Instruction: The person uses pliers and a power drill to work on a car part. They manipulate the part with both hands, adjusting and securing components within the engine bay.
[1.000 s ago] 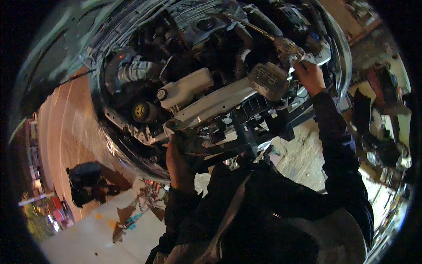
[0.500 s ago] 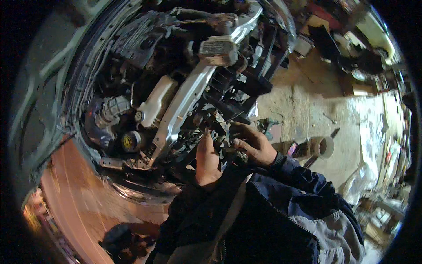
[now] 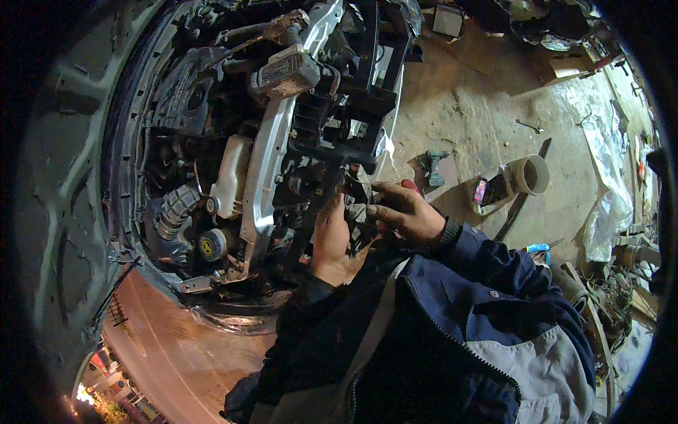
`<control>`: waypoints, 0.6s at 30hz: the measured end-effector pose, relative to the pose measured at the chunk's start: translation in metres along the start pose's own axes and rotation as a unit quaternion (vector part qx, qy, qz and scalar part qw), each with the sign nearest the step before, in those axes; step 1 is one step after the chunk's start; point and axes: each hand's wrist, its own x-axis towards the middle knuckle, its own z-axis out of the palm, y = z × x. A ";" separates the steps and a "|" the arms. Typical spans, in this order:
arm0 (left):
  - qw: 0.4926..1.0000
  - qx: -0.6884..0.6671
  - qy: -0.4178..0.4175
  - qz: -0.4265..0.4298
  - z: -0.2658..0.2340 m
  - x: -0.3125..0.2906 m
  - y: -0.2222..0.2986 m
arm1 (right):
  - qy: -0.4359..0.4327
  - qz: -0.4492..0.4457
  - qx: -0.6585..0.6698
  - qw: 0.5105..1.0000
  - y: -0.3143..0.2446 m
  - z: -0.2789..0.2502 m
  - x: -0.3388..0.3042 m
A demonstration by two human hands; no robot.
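Note:
Both hands meet at a dark, grey-edged car part (image 3: 359,212) at the front of an open engine bay; its exact kind is unclear. My left hand (image 3: 330,244) reaches up along the part's left side, its fingertips largely hidden among dark pieces. On the other side, my right hand (image 3: 409,214) is closed, thumb and bent fingers gripping the part's edge. Just beyond the left hand runs the silver crossmember (image 3: 267,180). A pale plastic reservoir (image 3: 232,177) and a round black cap with a yellow mark (image 3: 212,244) sit behind that bar.
The raised hood (image 3: 67,184) fills the left side. On the floor at right lie a cordless drill (image 3: 436,168), a wrench (image 3: 530,126), a bucket (image 3: 532,175), a phone (image 3: 481,189) in a tray and clear plastic sheeting (image 3: 609,201). Cables lie in a heap (image 3: 618,300).
My view has turned, so the engine bay sits further left and more floor shows at right. Both hands stay at the same part, with slight shifts of the fingers.

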 end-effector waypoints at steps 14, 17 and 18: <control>0.966 0.197 0.094 0.140 0.039 -0.005 0.025 | -0.018 0.062 0.079 0.995 0.008 -0.042 0.029; 0.971 0.120 0.138 0.157 0.052 -0.007 0.020 | -0.032 -0.034 0.012 0.999 0.013 -0.046 0.032; 0.969 0.126 0.131 0.166 0.054 -0.007 0.020 | -0.035 0.018 0.061 0.997 0.013 -0.048 0.035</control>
